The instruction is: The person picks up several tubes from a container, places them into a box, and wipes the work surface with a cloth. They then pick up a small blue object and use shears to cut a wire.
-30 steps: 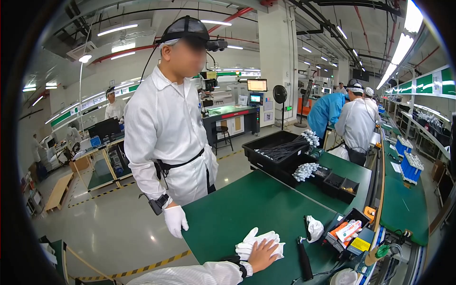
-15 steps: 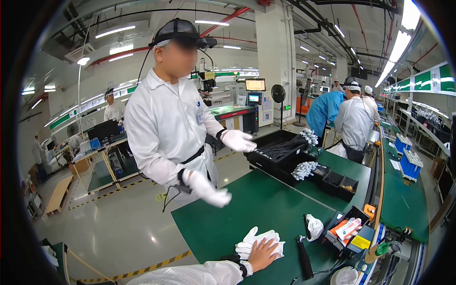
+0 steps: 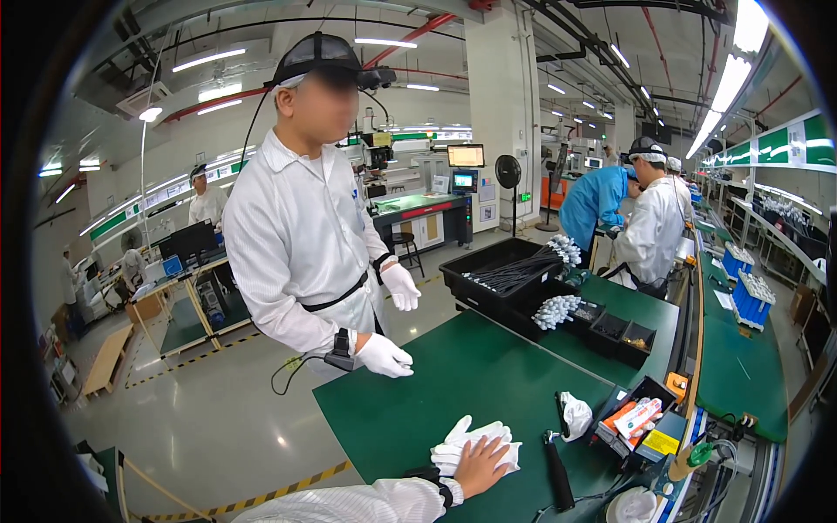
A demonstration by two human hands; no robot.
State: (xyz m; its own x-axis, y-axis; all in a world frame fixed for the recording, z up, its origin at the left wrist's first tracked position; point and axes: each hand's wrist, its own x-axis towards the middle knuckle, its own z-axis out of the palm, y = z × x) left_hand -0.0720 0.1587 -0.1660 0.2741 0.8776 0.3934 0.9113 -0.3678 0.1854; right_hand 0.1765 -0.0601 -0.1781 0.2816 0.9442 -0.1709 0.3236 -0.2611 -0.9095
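My left hand (image 3: 482, 468) reaches in from the lower left and lies palm down on a small pile of white gloves (image 3: 460, 440) on the green tabletop (image 3: 418, 401). Its fingers are stretched out and apart, pressing on the cloth without gripping it. A white cuff and a dark wrist strap show behind it. My right hand is out of view. To the right of the gloves lies a black-handled tool (image 3: 558, 471) with a metal end. Beyond it is a crumpled white cloth (image 3: 576, 417) beside a thin dark tool.
Across the table's left side stands a co-worker (image 3: 305, 227) in white gloves. Black bins (image 3: 488, 303) hold bundled dark cables with pale ends. At the right are a box of packets (image 3: 632, 418), a bottle (image 3: 691, 460) and a conveyor edge. Two people work farther back.
The co-worker's gloved hands have dropped and drawn back toward their body. The people farther back have shifted posture. My left hand stays on the gloves.
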